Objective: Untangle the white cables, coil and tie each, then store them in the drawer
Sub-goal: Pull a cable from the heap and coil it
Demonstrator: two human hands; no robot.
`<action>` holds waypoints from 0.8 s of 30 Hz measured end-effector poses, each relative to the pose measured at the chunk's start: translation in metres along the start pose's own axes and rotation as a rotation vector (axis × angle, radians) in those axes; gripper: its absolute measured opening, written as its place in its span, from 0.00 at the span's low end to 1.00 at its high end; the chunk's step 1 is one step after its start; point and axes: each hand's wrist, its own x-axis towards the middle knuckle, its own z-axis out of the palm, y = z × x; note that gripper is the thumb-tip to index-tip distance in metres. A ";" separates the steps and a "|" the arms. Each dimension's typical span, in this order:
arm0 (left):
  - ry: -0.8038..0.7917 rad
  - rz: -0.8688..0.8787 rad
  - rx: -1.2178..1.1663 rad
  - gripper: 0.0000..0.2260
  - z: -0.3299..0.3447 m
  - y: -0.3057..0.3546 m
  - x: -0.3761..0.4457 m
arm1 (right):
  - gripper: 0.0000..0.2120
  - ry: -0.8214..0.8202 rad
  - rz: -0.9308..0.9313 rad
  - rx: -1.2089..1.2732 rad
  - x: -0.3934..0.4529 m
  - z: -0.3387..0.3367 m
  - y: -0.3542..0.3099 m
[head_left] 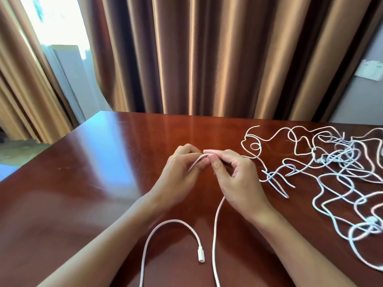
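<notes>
Both hands, left hand (182, 164) and right hand (234, 172), pinch white cable (215, 224); its run cut off below frame.

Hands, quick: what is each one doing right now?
Left hand: fingers pinch the white cable at its bend.
Right hand: fingers pinch the same cable at that bend, beside the left.

Two bare forearms entering from the bottom edge, no sleeves visible up to the frame's edge, left hand (180, 168) and right hand (238, 177) both bare, short trimmed nails on the fingers, wrists unadorned behind each hand
</notes>
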 end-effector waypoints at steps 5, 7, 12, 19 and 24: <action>-0.027 -0.123 -0.169 0.06 -0.005 0.002 0.001 | 0.08 -0.013 0.043 0.036 0.000 -0.001 0.002; -0.053 -0.182 -0.349 0.05 -0.003 0.008 0.000 | 0.09 -0.021 0.090 0.046 0.001 0.000 0.000; -0.026 -0.216 -0.625 0.01 -0.002 0.016 -0.002 | 0.21 -0.225 0.188 0.066 -0.003 0.002 -0.007; 0.062 -0.329 -0.782 0.08 0.002 0.017 -0.002 | 0.24 -0.182 0.283 0.041 0.002 -0.005 -0.006; 0.024 -0.273 -0.665 0.08 0.000 0.016 -0.003 | 0.26 -0.215 0.235 -0.030 0.003 -0.010 -0.012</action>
